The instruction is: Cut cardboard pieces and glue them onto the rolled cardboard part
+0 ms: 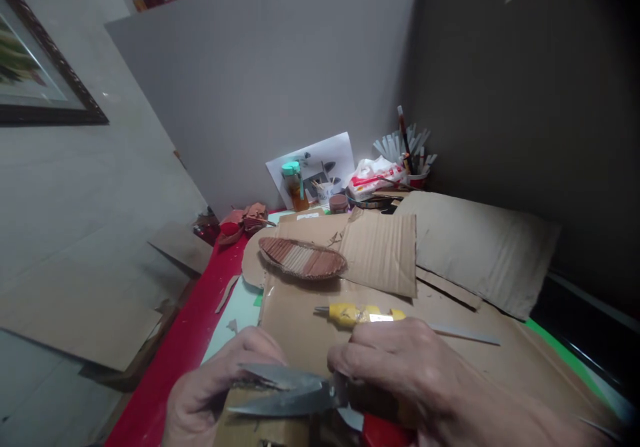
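In the head view my right hand (pixel 400 360) is closed around scissors (pixel 295 397) with a red handle. Their blades point left and stand apart, with the edge of a brown cardboard piece (pixel 270 430) at them. My left hand (pixel 225 380) grips that piece; its fingers are partly hidden. Just beyond my right hand lies a yellow hot glue gun (pixel 355 314), with a pale glue stick (pixel 470 335) reaching out to the right. Farther off rests a leaf-shaped piece of striped brown corrugated cardboard (pixel 303 258).
Cardboard sheets (pixel 383 250) and a larger panel (pixel 480 244) cover the back right. Behind them stand a bottle with a turquoise lid (pixel 295 186), a tissue pack (pixel 375 177) and a cup of sticks (pixel 417 177). Grey partitions (pixel 300 80) rise behind the red-edged table (pixel 170 367).
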Tool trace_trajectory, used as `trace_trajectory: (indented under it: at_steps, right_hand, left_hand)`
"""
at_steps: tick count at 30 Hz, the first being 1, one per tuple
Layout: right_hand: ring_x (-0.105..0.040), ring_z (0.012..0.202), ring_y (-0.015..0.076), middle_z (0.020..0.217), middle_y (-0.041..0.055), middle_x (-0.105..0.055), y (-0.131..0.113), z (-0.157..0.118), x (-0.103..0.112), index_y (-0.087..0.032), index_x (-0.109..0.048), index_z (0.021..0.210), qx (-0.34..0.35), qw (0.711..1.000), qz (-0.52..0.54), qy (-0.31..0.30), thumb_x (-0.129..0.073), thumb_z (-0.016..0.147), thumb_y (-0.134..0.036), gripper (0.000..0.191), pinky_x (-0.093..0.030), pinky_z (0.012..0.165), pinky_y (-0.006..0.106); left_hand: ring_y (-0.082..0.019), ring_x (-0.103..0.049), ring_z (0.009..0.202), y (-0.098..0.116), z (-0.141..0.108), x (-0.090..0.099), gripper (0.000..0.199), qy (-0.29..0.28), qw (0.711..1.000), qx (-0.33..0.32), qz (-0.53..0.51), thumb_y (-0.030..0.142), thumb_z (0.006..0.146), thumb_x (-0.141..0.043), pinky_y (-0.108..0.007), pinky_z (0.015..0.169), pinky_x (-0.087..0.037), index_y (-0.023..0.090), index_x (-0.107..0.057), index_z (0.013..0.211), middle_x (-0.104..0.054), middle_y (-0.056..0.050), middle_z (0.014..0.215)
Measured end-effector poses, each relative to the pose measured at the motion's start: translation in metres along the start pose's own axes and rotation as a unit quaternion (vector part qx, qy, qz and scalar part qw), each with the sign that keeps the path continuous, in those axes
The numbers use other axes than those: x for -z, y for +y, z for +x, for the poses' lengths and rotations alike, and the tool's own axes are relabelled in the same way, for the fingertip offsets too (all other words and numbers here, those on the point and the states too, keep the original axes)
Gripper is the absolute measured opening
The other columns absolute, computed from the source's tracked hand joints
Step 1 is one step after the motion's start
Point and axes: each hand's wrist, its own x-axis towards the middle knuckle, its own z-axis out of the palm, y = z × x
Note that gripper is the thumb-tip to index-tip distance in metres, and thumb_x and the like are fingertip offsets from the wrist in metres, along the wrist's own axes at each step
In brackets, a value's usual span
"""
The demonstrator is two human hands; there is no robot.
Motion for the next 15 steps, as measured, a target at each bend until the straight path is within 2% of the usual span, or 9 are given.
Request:
trace_trajectory:
  at_steps: [3, 5, 7, 9, 11, 13, 15]
  right_hand:
    - [-0.048, 0.058, 0.0133, 0.069, -0.0029, -0.058, -0.001, 0.005, 0.008, -0.021, -0.058, 0.080, -0.007, 0.996, -0.008, -0.086, -0.062, 0.077, -0.006, 0.016, -0.039, 0.053, 0.028]
    - [-0.048, 0.057, 0.0114, 0.071, -0.0038, -0.061, -0.002, 0.008, 0.013, -0.020, -0.058, 0.080, -0.007, 0.992, -0.022, -0.127, -0.062, 0.071, -0.001, 0.022, -0.036, 0.050, 0.026]
    - [-0.050, 0.059, 0.0107, 0.074, -0.0038, -0.064, -0.003, 0.010, 0.016, -0.020, -0.061, 0.082, -0.018, 0.989, -0.022, -0.142, -0.061, 0.065, 0.003, 0.028, -0.036, 0.050, 0.025]
    - [-0.052, 0.061, 0.0104, 0.074, -0.0043, -0.065, -0.004, 0.010, 0.017, -0.020, -0.064, 0.082, -0.040, 0.988, -0.013, -0.147, -0.061, 0.064, 0.005, 0.031, -0.039, 0.054, 0.022]
    - [-0.053, 0.061, 0.0098, 0.070, -0.0053, -0.064, -0.006, 0.011, 0.017, -0.020, -0.064, 0.079, -0.068, 0.989, -0.012, -0.131, -0.063, 0.072, 0.002, 0.024, -0.040, 0.057, 0.020]
    - [-0.052, 0.060, 0.0091, 0.067, -0.0070, -0.062, -0.009, 0.012, 0.018, -0.021, -0.063, 0.075, -0.100, 0.990, -0.012, -0.097, -0.069, 0.080, -0.008, 0.015, -0.040, 0.057, 0.019]
    - [-0.052, 0.060, 0.0094, 0.069, -0.0078, -0.062, -0.011, 0.015, 0.019, -0.023, -0.064, 0.076, -0.128, 0.989, -0.001, -0.068, -0.080, 0.080, -0.023, 0.017, -0.040, 0.057, 0.019]
  left_hand:
    - [-0.022, -0.067, 0.078, 0.008, 0.003, -0.005, 0.020, 0.014, 1.000, -0.003, 0.019, 0.042, 0.092, -0.067, -0.030, 0.071, -0.053, 0.028, -0.081, 0.093, -0.071, -0.005, 0.082]
    - [-0.023, -0.067, 0.075, 0.014, 0.003, -0.009, 0.017, 0.013, 1.000, 0.005, 0.028, 0.043, 0.087, -0.073, -0.030, 0.065, -0.053, 0.029, -0.082, 0.090, -0.071, -0.005, 0.079]
    - [-0.021, -0.065, 0.070, 0.021, 0.004, -0.017, 0.018, 0.041, 0.998, 0.033, 0.021, 0.046, 0.079, -0.080, -0.028, 0.061, -0.051, 0.028, -0.083, 0.080, -0.069, -0.004, 0.073]
    - [-0.017, -0.062, 0.066, 0.028, 0.005, -0.027, 0.024, 0.126, 0.988, 0.085, -0.011, 0.051, 0.072, -0.086, -0.025, 0.063, -0.050, 0.027, -0.082, 0.071, -0.065, -0.001, 0.068]
    - [-0.014, -0.060, 0.063, 0.033, 0.007, -0.036, 0.023, 0.158, 0.981, 0.100, -0.042, 0.053, 0.069, -0.087, -0.024, 0.064, -0.051, 0.031, -0.083, 0.073, -0.066, 0.001, 0.071]
    - [-0.014, -0.063, 0.064, 0.037, 0.009, -0.041, 0.019, 0.149, 0.984, 0.081, -0.053, 0.050, 0.068, -0.089, -0.024, 0.066, -0.054, 0.034, -0.084, 0.075, -0.072, 0.002, 0.074]
    - [-0.016, -0.068, 0.071, 0.037, 0.010, -0.041, 0.020, 0.144, 0.987, 0.062, -0.047, 0.049, 0.068, -0.089, -0.023, 0.072, -0.055, 0.031, -0.084, 0.075, -0.076, 0.000, 0.077]
